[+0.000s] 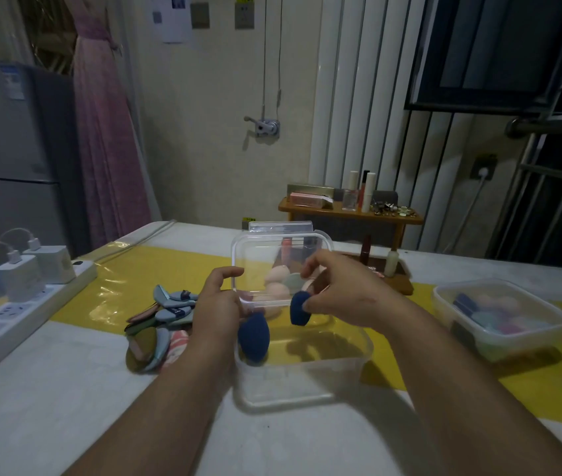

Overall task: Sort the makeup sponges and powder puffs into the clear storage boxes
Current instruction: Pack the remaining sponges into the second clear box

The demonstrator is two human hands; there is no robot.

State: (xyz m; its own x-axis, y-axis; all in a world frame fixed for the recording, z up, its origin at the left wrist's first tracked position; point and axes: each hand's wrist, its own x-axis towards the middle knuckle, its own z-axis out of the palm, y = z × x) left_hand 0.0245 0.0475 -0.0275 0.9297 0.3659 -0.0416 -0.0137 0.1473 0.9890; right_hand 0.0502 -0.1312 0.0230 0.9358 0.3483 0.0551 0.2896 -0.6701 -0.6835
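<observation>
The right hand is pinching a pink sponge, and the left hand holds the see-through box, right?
Not quite. The sponge pinched by the right hand is dark blue, not pink, as the head view shows. The left hand does hold the see-through box.

White table (66,407) fills lower frame. Yellow strip (169,266) under glossy clear film runs across it, left to right. Far left: white power strip (15,317), two white chargers (20,280) plugged in. Left of centre: loose pile of powder puffs (159,321), half on yellow. Centre: open clear box (300,383). Right edge: lidded clear box (527,341), coloured pieces inside. Upper centre-right: dark wooden tray (401,281) with small bottles.
</observation>
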